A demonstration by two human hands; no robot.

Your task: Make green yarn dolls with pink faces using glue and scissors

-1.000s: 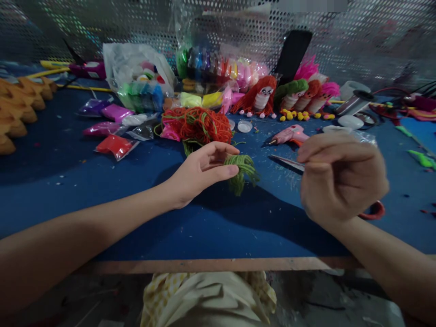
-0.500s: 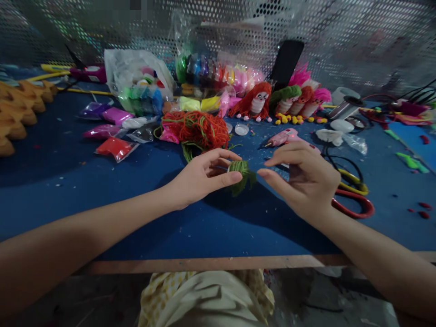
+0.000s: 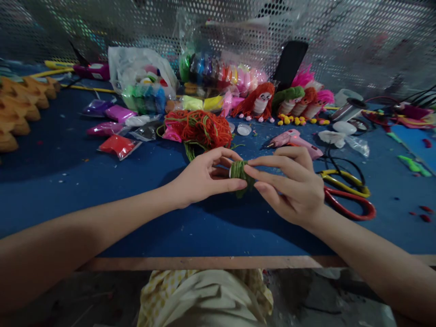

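Where the blue tabletop (image 3: 163, 238) ends in front of the person, a wood-coloured edge strip (image 3: 218, 262) runs across; surface is worn, small pale specks scattered over it. Perforated panel (image 3: 136, 32) stands along the back, lighting dim and uneven, floor below dark grey. Back row: white translucent bag (image 3: 124, 56), yarn-haired dolls (image 3: 261, 104), black phone-like slab (image 3: 291, 63). Tangled red-orange yarn (image 3: 209, 129) with green strands mixed in sits just beyond the left hand (image 3: 200, 179); pink glue gun (image 3: 289, 137) lies just beyond the right hand (image 3: 294, 188), red loop handle (image 3: 350, 214) near the right wrist. Green yarn bundle (image 3: 237, 170) is between the two hands, held over the tabletop. Looks: dull mid-green strands laid side by side round a short, rounded body, white showing at its left end, darker loose strands hanging underneath toward the right. Left hand has it pinched, thumb in front, fingers curled behind. Right hand is half curled, foremost fingertips on the bundle's right side, thumb lower down; can't tell whether it grips or only touches.
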